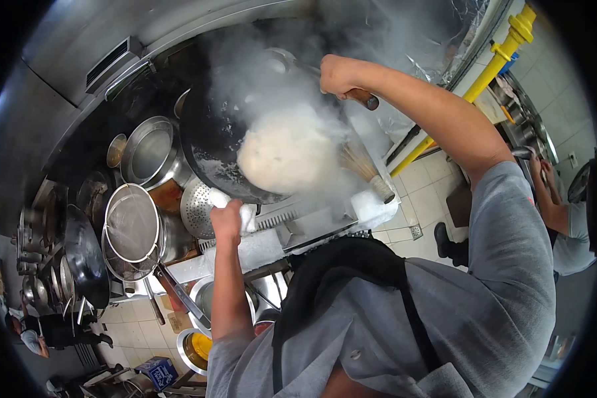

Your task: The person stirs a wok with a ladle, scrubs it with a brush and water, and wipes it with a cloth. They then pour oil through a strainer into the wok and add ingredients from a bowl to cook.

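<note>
A large dark wok (202,142) sits in front of me with a pale, rounded, steaming mass (285,156) in it. My left hand (227,222) is closed around a folded white cloth (249,217) at the wok's near edge. Raised over the far right side, my right hand (339,74) grips the wooden handle of a ladle (282,61), whose metal head is partly veiled by steam. A perforated skimmer (196,211) lies just left of my left hand. Right of the wok rests a bamboo brush (361,166).
Metal pots (149,156) and a round mesh strainer (131,222) stand on the left, beside several hanging woks (86,259). A yellow pipe (474,93) runs along the right. Another person (567,219) stands at far right; one more (36,331) is at lower left.
</note>
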`<state>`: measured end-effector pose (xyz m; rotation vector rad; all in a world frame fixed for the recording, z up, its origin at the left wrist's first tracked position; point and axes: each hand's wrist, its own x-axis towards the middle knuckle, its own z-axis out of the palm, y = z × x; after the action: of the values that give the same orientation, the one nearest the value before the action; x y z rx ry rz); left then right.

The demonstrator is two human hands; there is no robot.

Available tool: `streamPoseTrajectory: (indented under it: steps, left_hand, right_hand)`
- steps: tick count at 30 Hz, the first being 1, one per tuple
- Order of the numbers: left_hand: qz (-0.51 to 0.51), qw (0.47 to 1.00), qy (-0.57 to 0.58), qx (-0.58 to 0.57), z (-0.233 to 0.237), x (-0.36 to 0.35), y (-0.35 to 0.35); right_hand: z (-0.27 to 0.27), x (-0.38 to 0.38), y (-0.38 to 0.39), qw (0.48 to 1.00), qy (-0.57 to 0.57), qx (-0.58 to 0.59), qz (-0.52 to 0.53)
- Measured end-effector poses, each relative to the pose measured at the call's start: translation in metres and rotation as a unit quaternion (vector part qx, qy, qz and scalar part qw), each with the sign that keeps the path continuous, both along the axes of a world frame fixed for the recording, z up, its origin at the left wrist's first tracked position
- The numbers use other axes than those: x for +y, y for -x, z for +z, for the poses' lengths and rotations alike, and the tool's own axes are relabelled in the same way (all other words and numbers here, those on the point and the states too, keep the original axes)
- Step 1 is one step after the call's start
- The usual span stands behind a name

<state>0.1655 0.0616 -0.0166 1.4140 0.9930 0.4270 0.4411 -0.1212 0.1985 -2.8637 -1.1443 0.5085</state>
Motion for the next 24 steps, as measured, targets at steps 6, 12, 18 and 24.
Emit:
streamPoseTrajectory:
  steps: [6,12,18,24]
  left_hand:
    - [-0.029,0.999,-0.04,-0.008,-0.003,0.007,0.005]
    - [-0.061,0.993,-0.102,0.015,0.014,0.006,0.013]
    - [-0.092,0.98,-0.177,0.013,0.014,0.007,0.016]
    - [-0.093,0.953,-0.288,0.011,0.043,-0.018,0.013]
  right_hand:
    - [-0.01,-0.016,-0.006,0.996,-0.042,0.031,-0.07]
    - [-0.003,-0.036,0.007,0.991,-0.091,0.064,-0.075]
    - [-0.009,-0.053,0.007,0.984,-0.108,0.096,-0.106]
    - [-0.02,-0.084,0.014,0.955,-0.181,0.156,-0.177]
